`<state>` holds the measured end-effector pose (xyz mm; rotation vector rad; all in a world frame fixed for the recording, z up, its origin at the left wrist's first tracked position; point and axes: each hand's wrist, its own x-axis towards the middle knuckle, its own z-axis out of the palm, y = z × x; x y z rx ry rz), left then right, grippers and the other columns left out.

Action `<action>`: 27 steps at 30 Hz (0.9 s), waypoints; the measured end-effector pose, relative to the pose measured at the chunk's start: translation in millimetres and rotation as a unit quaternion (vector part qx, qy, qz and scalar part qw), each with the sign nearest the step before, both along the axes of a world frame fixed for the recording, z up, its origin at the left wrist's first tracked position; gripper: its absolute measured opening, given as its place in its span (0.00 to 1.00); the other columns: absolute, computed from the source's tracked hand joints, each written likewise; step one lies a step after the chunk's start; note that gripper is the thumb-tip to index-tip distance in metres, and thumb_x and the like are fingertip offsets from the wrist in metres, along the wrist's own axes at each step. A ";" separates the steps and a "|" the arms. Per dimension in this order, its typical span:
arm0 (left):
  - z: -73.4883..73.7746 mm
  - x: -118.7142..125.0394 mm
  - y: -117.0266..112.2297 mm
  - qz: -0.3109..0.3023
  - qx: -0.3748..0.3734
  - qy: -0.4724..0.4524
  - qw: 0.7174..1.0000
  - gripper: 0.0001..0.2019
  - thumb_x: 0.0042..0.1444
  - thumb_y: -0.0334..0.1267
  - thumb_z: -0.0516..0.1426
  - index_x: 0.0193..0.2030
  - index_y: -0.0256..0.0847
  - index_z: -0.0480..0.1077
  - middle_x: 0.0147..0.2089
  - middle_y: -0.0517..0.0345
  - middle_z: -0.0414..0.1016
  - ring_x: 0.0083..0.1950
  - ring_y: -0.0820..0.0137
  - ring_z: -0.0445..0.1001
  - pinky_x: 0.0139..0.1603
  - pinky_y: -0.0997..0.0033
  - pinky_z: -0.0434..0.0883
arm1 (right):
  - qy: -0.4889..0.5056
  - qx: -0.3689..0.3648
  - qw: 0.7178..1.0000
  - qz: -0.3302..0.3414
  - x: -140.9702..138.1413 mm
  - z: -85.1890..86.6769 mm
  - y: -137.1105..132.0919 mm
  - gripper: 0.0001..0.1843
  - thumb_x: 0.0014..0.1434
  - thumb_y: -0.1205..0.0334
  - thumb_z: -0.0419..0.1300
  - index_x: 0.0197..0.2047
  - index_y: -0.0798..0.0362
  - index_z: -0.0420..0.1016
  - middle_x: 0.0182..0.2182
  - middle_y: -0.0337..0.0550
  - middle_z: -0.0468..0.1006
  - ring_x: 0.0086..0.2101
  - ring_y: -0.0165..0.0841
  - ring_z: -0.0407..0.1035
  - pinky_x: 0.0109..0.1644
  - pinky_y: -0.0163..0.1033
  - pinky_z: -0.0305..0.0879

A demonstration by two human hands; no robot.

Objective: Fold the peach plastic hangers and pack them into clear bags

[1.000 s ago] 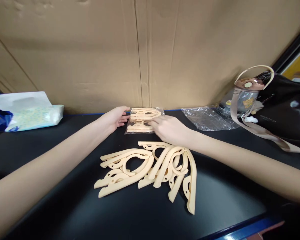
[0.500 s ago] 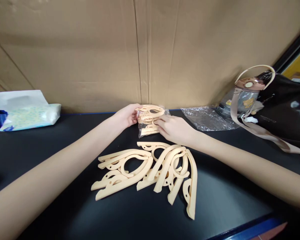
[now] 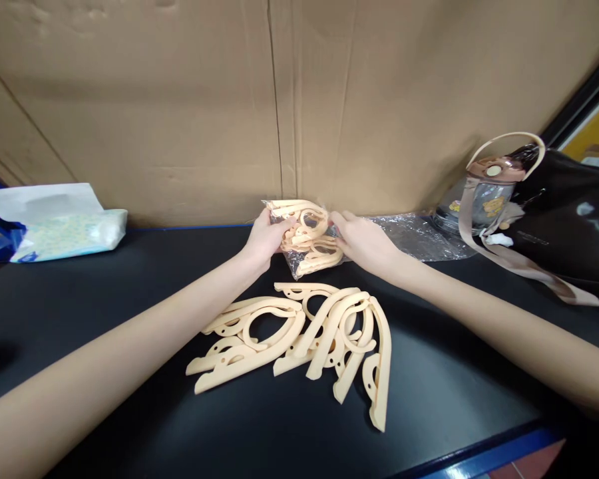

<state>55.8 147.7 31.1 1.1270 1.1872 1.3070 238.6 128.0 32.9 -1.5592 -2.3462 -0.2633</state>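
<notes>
Between my hands is a clear plastic bag (image 3: 299, 259) with cream folding clothes hangers (image 3: 313, 207) inside it. My left hand (image 3: 268, 241) grips the bag's left side, its thumb lying over the front. At the right side, the fingers of my right hand (image 3: 362, 238) are closed on the bag's edge. Nearer to me, several loose cream folding hangers (image 3: 259, 369) lie folded and overlapping on the black table (image 3: 444, 372). Part of the leftmost ones is hidden behind my left forearm.
A tissue pack (image 3: 72, 233) lies at the far left. Behind my right hand is a flat clear plastic bag (image 3: 419, 238). A strapped water bottle (image 3: 492, 196) and a black bag (image 3: 574, 219) stand at the right. Cardboard (image 3: 204, 120) walls off the back.
The bagged hangers have been raised and tilted a little. My left thumb has come over the bag's front, and my right hand has shifted from its front to its right edge.
</notes>
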 end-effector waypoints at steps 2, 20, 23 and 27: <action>4.9 -7.4 -2.7 0.017 -0.011 -0.002 1.000 0.12 0.53 0.28 0.64 0.44 0.40 0.73 0.42 0.52 0.81 0.39 0.63 0.81 0.36 0.65 0.79 | 0.028 -0.005 1.000 0.005 5.3 2.9 5.2 0.18 0.61 0.75 0.50 0.52 0.57 0.70 0.40 0.50 0.79 0.35 0.37 0.73 0.38 0.40 0.66; 11.7 -65.0 -79.6 -0.001 -0.086 -0.045 0.995 0.08 0.60 0.28 0.59 0.43 0.41 0.78 0.39 0.53 0.82 0.33 0.68 0.81 0.30 0.74 0.79 | 0.128 -0.068 0.982 0.125 9.0 25.9 0.7 0.10 0.59 0.64 0.59 0.34 0.49 0.83 0.34 0.39 0.79 0.34 0.32 0.69 0.41 0.41 0.62; 13.0 -62.2 -87.0 -0.011 -0.087 -0.046 0.995 0.07 0.60 0.29 0.59 0.42 0.42 0.78 0.38 0.53 0.82 0.33 0.67 0.81 0.30 0.74 0.78 | 0.254 -0.239 0.925 0.149 5.2 27.5 -3.3 0.14 0.60 0.52 0.61 0.33 0.54 0.81 0.30 0.40 0.80 0.28 0.29 0.69 0.33 0.37 0.64; 15.9 -63.0 -92.2 -0.038 -0.075 -0.056 0.995 0.09 0.58 0.29 0.60 0.43 0.44 0.78 0.41 0.52 0.82 0.39 0.64 0.82 0.35 0.72 0.79 | 0.440 -0.397 0.789 0.161 -2.4 29.5 -12.7 0.17 0.66 0.50 0.55 0.39 0.54 0.78 0.37 0.47 0.82 0.32 0.30 0.75 0.32 0.34 0.72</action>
